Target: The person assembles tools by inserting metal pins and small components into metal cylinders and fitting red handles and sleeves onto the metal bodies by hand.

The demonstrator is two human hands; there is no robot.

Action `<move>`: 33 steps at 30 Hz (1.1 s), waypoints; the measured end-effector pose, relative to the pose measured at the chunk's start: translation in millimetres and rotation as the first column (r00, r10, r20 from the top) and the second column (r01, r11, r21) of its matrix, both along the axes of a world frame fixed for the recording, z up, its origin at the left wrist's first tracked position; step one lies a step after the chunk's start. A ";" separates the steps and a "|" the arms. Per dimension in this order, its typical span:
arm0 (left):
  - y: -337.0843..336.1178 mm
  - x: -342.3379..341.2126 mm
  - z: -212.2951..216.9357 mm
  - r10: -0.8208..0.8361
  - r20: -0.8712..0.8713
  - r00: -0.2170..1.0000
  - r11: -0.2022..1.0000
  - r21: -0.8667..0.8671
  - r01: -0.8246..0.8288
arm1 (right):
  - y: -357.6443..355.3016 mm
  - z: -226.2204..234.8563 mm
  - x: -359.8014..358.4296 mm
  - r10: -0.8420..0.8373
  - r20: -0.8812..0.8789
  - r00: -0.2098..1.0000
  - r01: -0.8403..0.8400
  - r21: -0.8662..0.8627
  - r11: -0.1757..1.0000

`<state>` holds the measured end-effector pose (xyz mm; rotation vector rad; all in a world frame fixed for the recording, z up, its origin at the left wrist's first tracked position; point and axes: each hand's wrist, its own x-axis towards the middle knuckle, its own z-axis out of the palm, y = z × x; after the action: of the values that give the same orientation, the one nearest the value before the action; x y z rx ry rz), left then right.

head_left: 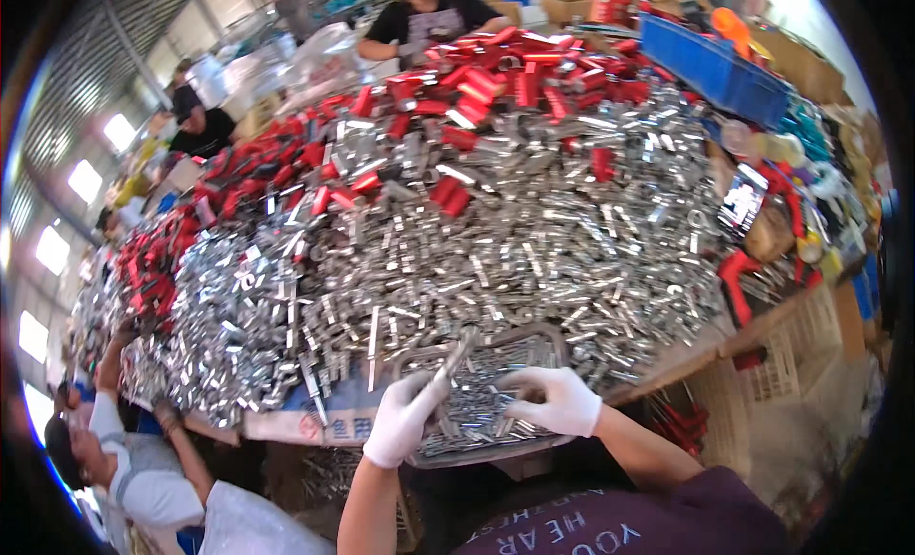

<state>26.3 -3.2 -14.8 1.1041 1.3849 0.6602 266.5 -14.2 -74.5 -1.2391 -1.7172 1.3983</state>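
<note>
Got a long blue bin (pixel 710 71), an orange thing (pixel 731 27) right by it, a phone (pixel 742 201) with its screen lit, and windows (pixel 85 180) glowing off left.

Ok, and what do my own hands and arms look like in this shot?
Your left hand and right hand both wear white gloves ending at the wrist. Your forearms are bare. The right sleeve is dark maroon and short, matching a shirt with pale lettering; the left sleeve isn't clearly visible.
</note>
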 end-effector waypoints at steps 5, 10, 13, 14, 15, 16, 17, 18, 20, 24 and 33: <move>51.7 -30.6 14.2 0.323 0.115 0.939 0.944 0.031 -0.329 | -0.9 -1.9 -1.6 0.009 0.003 1.000 -0.009 0.075 0.997; 160.4 -76.2 30.8 0.481 0.090 0.872 0.789 0.389 -0.475 | 6.7 3.1 -8.1 0.068 0.123 0.990 -0.070 0.017 0.997; 225.6 -115.1 37.0 0.580 0.002 0.814 0.677 0.554 -0.484 | 9.5 -0.1 -9.4 0.072 0.136 0.988 -0.080 0.054 0.995; 246.4 -129.4 35.5 0.583 -0.008 0.812 0.677 0.557 -0.481 | 10.3 -1.3 -9.2 0.068 0.125 0.990 -0.076 0.062 0.995; 263.2 -143.6 36.1 0.588 -0.019 0.809 0.675 0.562 -0.478 | 9.9 -0.6 -9.6 0.067 0.112 0.992 -0.075 0.072 0.995; 279.3 -150.6 34.0 0.619 -0.061 0.783 0.638 0.621 -0.455 | 9.3 0.6 -8.8 0.065 0.128 0.990 -0.071 0.046 0.996; 292.2 -158.0 31.9 0.624 -0.074 0.778 0.649 0.602 -0.464 | 9.8 1.9 -8.4 0.066 0.129 0.989 -0.073 0.050 0.996; 306.6 -174.6 26.4 0.628 -0.150 0.763 0.663 0.616 -0.425 | 9.1 3.7 -10.4 0.067 0.127 0.990 -0.073 0.044 0.996; 324.2 -181.9 18.9 0.606 -0.227 0.762 0.689 0.628 -0.361 | 8.5 1.8 -9.5 0.074 0.151 0.986 -0.082 0.044 0.996; 343.8 -152.3 -1.8 0.486 -0.129 0.864 0.782 0.506 -0.365 | 8.7 1.5 -8.2 0.073 0.156 0.985 -0.076 0.015 0.997; 320.6 -140.9 -18.5 0.493 -0.313 0.812 0.704 0.692 -0.161 | 9.5 6.1 -12.3 0.034 0.141 0.989 -0.034 -0.004 0.999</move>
<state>-114.6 317.5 -33.3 1.6536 1.8924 1.2662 254.2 -4.8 -68.4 -1.3436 -1.8400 1.3603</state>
